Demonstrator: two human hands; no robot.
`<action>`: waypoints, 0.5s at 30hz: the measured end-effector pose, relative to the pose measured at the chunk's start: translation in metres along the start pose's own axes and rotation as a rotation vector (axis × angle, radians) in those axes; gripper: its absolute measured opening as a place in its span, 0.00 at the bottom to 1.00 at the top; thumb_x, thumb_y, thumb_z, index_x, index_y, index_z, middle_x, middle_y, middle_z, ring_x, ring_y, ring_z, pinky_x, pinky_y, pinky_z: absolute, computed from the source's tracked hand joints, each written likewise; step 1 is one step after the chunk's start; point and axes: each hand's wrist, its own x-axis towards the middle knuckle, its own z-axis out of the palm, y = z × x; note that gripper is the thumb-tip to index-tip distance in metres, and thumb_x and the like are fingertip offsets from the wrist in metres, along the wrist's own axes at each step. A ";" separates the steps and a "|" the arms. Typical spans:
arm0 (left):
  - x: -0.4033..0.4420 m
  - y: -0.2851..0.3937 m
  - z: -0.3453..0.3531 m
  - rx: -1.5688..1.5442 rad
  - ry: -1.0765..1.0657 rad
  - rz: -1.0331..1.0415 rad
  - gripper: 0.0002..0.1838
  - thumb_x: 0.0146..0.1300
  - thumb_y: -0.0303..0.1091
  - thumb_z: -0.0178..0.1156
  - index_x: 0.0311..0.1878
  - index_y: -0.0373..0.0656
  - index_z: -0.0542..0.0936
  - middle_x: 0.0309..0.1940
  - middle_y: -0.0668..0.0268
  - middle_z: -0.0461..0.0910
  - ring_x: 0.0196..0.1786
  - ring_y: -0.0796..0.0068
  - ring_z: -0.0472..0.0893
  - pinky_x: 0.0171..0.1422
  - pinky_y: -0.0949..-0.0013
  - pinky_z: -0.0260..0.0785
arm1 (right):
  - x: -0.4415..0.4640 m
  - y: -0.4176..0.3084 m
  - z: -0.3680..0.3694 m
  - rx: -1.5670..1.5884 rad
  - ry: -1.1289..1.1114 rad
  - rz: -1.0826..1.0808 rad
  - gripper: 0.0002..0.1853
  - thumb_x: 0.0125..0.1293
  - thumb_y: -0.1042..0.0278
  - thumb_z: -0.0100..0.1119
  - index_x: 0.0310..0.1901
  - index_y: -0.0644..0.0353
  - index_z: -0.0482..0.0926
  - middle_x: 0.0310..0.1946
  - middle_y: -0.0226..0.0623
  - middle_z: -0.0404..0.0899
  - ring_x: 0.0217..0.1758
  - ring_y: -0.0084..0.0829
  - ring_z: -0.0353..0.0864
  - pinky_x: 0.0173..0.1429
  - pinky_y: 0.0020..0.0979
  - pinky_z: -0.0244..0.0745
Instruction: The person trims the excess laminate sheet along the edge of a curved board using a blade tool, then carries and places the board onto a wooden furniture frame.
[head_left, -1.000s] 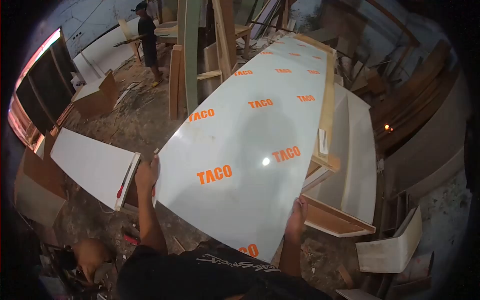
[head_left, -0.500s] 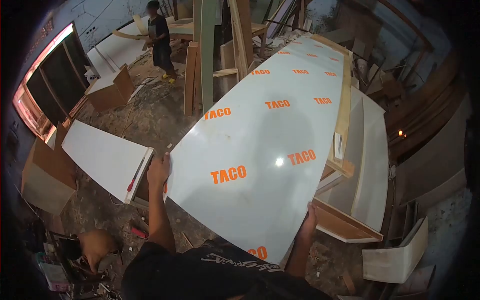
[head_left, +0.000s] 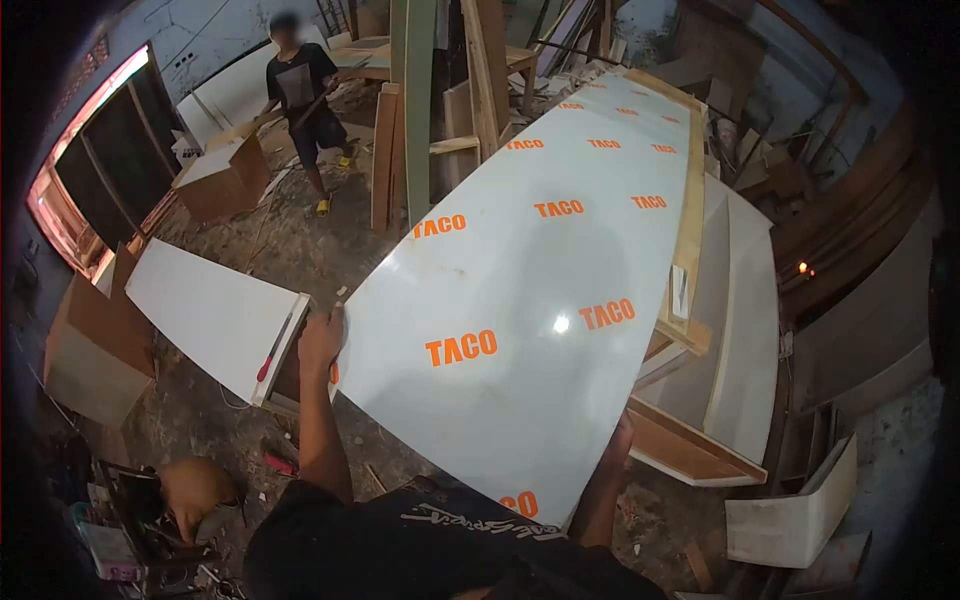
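Note:
A long glossy white panel printed with orange TACO lettering stretches from my waist to the far end of the room. My left hand is closed round its left edge, fingers partly hidden by the sheet. At the near right edge, my right hand grips the panel from the side, most of its fingers out of sight underneath. Below the panel's right side are wooden strips and a white cabinet carcass. Left of my left hand lies a smaller white board or box with a red-handled tool on its edge.
A person stands on the littered floor at the back left, holding a strip of board. Brown boxes sit nearby. Upright planks stand beyond the panel's left edge. A white box piece lies at the lower right.
The panel has shifted very slightly right. My right hand has slid further beneath its edge and shows less. The person at the back has stepped nearer and to the left.

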 end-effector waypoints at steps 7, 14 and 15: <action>0.001 0.000 -0.001 0.001 -0.034 -0.001 0.34 0.75 0.63 0.42 0.57 0.43 0.84 0.55 0.44 0.83 0.61 0.40 0.80 0.66 0.45 0.70 | 0.039 0.023 -0.075 -0.047 -0.301 -0.077 0.23 0.80 0.61 0.43 0.68 0.66 0.71 0.60 0.46 0.79 0.62 0.42 0.80 0.65 0.38 0.77; 0.002 0.000 0.000 -0.002 -0.032 -0.006 0.33 0.76 0.61 0.41 0.57 0.44 0.84 0.56 0.44 0.83 0.62 0.41 0.80 0.66 0.47 0.70 | 0.026 0.023 -0.043 0.065 -0.271 -0.048 0.22 0.80 0.60 0.43 0.67 0.66 0.72 0.58 0.45 0.80 0.61 0.41 0.80 0.64 0.37 0.77; 0.001 0.001 -0.001 -0.016 -0.029 0.005 0.33 0.76 0.61 0.41 0.58 0.44 0.84 0.56 0.45 0.83 0.62 0.41 0.80 0.66 0.47 0.70 | 0.023 0.022 -0.037 0.079 -0.255 -0.044 0.22 0.80 0.60 0.43 0.66 0.66 0.72 0.58 0.45 0.80 0.61 0.41 0.80 0.64 0.37 0.77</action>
